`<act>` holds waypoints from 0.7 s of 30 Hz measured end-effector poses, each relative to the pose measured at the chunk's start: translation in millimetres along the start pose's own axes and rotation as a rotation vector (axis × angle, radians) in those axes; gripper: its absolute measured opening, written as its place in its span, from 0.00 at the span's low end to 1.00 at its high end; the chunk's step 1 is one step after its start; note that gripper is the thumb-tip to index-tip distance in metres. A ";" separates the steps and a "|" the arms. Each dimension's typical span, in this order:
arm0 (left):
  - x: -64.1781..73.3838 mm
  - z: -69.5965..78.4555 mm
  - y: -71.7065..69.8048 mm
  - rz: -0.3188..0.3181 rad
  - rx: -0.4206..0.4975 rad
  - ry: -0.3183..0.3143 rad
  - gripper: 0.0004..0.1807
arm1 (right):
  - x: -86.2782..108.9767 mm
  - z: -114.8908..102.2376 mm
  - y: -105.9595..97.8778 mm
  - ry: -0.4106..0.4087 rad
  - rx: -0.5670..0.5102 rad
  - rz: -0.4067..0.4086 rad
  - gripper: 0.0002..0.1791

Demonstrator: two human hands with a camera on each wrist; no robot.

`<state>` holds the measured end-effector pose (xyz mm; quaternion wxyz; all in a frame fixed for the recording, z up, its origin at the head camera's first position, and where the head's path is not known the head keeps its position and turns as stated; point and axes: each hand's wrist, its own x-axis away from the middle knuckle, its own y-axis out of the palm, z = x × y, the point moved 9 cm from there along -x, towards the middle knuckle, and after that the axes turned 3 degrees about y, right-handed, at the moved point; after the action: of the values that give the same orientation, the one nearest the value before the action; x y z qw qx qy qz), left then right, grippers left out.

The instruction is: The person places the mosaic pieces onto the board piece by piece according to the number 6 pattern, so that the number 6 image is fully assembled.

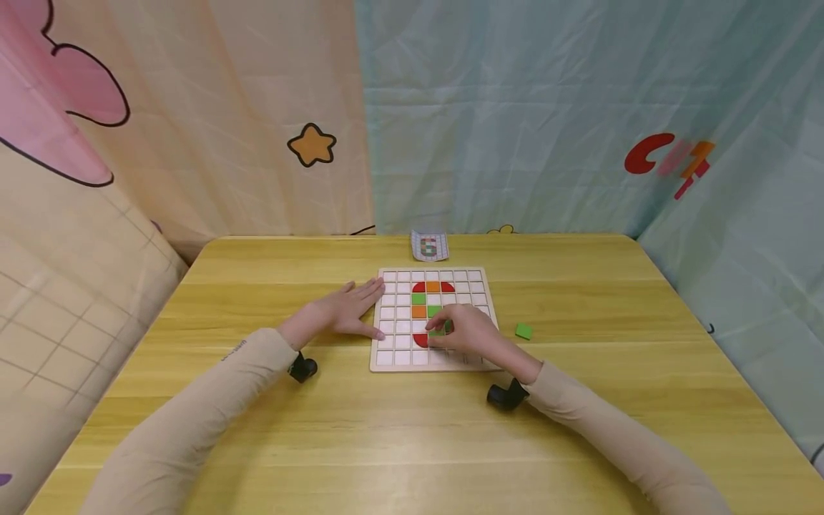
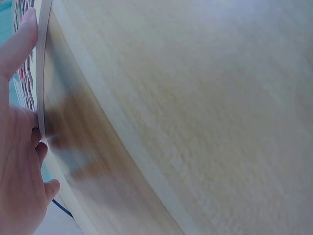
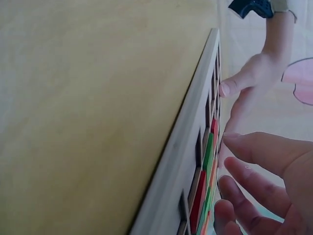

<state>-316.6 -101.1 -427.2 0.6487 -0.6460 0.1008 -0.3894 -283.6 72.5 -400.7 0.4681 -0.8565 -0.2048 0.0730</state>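
Observation:
A white gridded board (image 1: pixel 388 357) lies on the table, with red, orange and green tiles set in some cells. My left hand (image 1: pixel 350 309) rests at its left edge, fingers stretched out, fingertips and thumb on the rim. Over the lower middle of the board is my right hand (image 1: pixel 466 329), its fingers bent. In the right wrist view a gap separates the thumb from the fingers, and no tile shows between them. Near the right fingertips are a red rounded tile (image 1: pixel 420 340) and a green tile (image 1: pixel 434 311). The right hand hides part of the tile pattern.
One loose green tile (image 1: pixel 524 330) lies on the table right of the board. Behind the board sits a small printed card (image 1: pixel 430 247) showing a coloured grid pattern. The wooden table (image 1: pixel 386 443) reaches back to patterned curtains (image 1: pixel 515 129).

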 end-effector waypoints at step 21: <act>-1.9 -0.4 2.0 0.005 0.001 -0.006 0.58 | 29.4 47.7 -63.0 -0.090 -0.073 0.187 0.12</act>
<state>-317.4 -100.5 -429.8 0.6504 -0.6467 0.1003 -0.3858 -289.9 151.7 -372.6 0.4182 -0.8841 -0.1473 0.1475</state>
